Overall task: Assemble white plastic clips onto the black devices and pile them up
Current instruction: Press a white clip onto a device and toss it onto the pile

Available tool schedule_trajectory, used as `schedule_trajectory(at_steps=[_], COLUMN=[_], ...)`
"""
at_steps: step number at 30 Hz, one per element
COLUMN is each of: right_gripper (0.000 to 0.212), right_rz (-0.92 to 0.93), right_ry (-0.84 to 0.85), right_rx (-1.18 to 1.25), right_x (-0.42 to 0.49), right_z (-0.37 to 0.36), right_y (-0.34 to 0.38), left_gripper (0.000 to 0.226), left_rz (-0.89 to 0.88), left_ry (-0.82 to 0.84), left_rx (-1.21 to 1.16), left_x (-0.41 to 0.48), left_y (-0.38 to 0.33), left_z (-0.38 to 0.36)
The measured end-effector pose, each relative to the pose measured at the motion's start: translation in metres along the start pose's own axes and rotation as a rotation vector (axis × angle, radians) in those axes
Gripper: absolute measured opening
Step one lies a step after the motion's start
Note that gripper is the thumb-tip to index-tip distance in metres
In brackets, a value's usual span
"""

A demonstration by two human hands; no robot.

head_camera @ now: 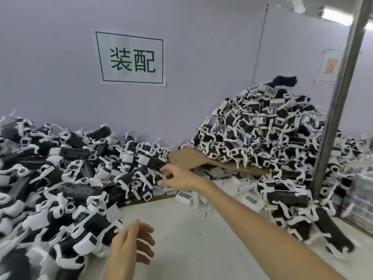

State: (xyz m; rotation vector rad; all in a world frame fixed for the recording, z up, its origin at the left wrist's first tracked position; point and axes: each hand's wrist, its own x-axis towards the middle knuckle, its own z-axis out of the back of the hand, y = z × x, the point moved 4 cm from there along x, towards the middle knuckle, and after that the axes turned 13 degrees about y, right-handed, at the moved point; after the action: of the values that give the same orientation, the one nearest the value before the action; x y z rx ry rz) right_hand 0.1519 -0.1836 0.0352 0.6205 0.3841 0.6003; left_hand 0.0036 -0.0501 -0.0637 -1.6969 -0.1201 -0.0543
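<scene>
Place: factory assembly bench, no question.
Sign: paper sheet on the grey partition reads 装配.
Stock: clipped black devices in bulk, left heap and right heap.

Device heap left, taller heap right — cardboard between, on table

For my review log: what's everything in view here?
Low heap of black devices with white plastic clips: countless, black-white, left.
Taller heap of same devices: countless, black-white, right rear.
Flat brown cardboard sheet: one, brown, between heaps.
Loose white plastic clips: many, white, below cardboard.
White paper sign with green characters: one, back wall.
Paper sign with orange characters: one, right wall.
Grey metal post: one, right.
White table: one, front.
Left hand: one, empty, near front.
Right hand: one, fingers spread, at low heap's edge.
</scene>
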Motion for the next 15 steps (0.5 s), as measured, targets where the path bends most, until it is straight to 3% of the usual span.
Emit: schedule_trajectory(at_steps=[6,11,15], right_gripper=[0.079,0.059,0.047], right_rz=[0.119,0.177,0.181], right_ry=[0.131,0.254,0.215], right_rx=[-0.003,0.074,0.247], right_x=[0.021,0.032,0.027], right_z=[-0.071,-0.132,-0.148], right_y=[0.018,0.042,0.047], left_gripper=[0.052,0.062,0.053], left_rz=[-0.093,-0.277,-0.295], left_ry=[-0.12,-0.339,-0.49], left_rx=[-0.03,0.033,-0.066], left_x=[0.002,-0.007,-0.013], left_y=[-0.004,-0.013,-0.015], left_z=[0.008,0.015,0.026])
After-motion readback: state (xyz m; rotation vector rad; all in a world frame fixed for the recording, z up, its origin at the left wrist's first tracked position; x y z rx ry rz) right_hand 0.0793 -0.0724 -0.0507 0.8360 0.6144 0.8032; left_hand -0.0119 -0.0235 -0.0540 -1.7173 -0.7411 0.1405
